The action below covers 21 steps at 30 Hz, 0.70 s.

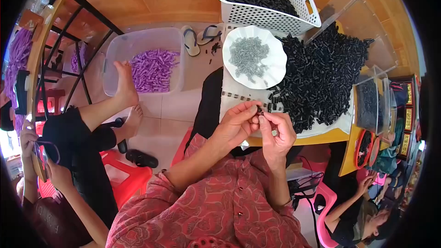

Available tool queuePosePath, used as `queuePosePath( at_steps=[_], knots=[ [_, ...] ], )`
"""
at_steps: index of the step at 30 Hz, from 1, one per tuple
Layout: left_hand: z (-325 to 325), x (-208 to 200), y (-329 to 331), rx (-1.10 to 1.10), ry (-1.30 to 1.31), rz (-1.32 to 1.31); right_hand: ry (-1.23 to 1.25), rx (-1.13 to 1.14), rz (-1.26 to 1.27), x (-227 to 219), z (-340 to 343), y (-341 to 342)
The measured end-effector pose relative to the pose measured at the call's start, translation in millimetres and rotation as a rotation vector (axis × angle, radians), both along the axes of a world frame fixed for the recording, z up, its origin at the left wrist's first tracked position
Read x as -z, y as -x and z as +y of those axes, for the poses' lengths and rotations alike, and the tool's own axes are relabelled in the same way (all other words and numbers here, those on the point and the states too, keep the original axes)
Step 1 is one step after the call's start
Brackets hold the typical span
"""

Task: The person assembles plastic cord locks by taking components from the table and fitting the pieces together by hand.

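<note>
Between both hands, left hand and right hand together pinch a small black piece; fingertips touching.

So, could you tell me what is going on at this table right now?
A person in a red patterned shirt holds a small black piece between the fingertips of the left hand and the right hand, close above the table's edge. Just beyond lie a big heap of black pieces and a white dish of small grey parts. A white basket behind holds more black pieces. On the floor to the left, a clear tub contains purple pieces, beside another seated person's bare feet.
</note>
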<state>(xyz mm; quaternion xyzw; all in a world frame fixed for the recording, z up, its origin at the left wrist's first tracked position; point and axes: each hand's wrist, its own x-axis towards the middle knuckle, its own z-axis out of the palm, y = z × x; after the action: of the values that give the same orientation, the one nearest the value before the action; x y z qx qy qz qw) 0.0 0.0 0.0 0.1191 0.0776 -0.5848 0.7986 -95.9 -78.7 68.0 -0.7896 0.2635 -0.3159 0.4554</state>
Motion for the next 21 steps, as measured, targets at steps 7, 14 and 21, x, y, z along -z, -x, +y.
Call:
queuePosePath(
  at_steps=[7,14,21],
  knots=[
    [-0.2,-11.2,-0.5,-0.027,-0.105,-0.116,-0.071,-0.01,-0.022,8.4,-2.7,2.9],
    [-0.3,-9.6,0.2,-0.05,-0.081,-0.184,-0.117,-0.006,-0.014,5.8,-1.0,2.2],
    [0.2,-5.9,0.7,-0.047,-0.057,-0.203,-0.122,-0.003,0.0,5.9,-2.1,3.3]
  ],
)
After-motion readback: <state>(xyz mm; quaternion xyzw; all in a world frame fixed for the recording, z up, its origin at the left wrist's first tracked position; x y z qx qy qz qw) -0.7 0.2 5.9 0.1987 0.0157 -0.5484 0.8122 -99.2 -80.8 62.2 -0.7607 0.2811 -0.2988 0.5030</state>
